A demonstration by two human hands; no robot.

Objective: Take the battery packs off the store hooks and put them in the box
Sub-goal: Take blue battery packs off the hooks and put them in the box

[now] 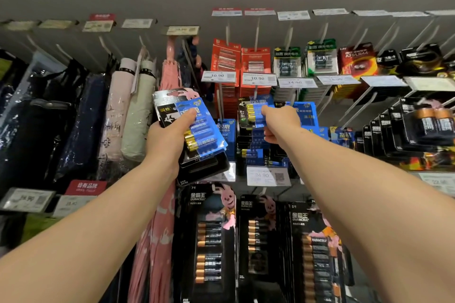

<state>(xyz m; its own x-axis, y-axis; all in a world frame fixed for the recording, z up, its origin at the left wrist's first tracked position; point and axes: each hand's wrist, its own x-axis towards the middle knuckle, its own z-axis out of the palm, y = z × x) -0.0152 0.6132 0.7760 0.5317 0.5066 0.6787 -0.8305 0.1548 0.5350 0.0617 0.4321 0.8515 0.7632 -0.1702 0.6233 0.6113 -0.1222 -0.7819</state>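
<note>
Crowded hooks hem both outstretched arms: the left hand [164, 135] clamps a stack of battery packs [197, 130] clear of the rack, the right hand [280, 122] pinches a hanging blue pack [258, 112].

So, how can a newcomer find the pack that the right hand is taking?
Start at the two red packs with 10.90 price tags. Directly below them hangs a blue battery pack, gripped by the right hand. Unlike its neighbours, it is tilted.

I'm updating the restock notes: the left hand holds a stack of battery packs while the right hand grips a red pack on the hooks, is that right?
Not quite: the head view shows the right hand has its grip on a blue pack, not a red one. The left hand does hold a stack of battery packs.
</note>
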